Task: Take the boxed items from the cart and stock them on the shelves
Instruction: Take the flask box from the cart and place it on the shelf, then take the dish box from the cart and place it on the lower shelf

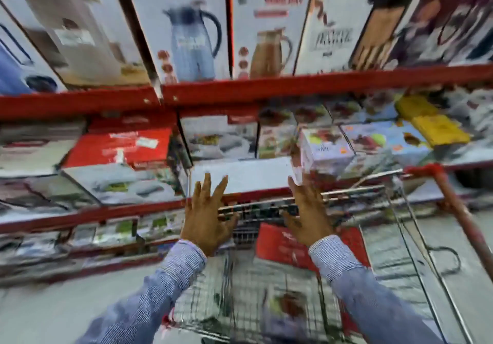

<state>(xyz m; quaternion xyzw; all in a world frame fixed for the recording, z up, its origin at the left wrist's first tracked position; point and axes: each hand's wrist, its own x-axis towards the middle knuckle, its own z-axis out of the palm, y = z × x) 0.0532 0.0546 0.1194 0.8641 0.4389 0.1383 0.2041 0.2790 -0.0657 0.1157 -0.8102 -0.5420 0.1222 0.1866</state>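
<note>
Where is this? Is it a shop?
Most likely a shop selling housewares. Red metal shelves are packed with boxed goods, such as a box picturing a blue jug. A wire shopping cart with a red box inside stands below the person's open hands.

Retail shop aisle, housewares section. Red metal shelves [266, 87] in tiers, packed with boxed goods facing out. Top tier: tall cartons printed with product pictures, blue jug box [186, 28], brown pitcher box [269, 31], knife-set box [373, 23]. Middle tier: flat boxes stacked, red box [117, 147], dish-set pictures, yellow packs [437, 124]. Wire shopping cart [266, 303] with red handle [458, 210] parked against shelving, boxed items inside. Picture blurred; print on boxes unreadable.
</note>
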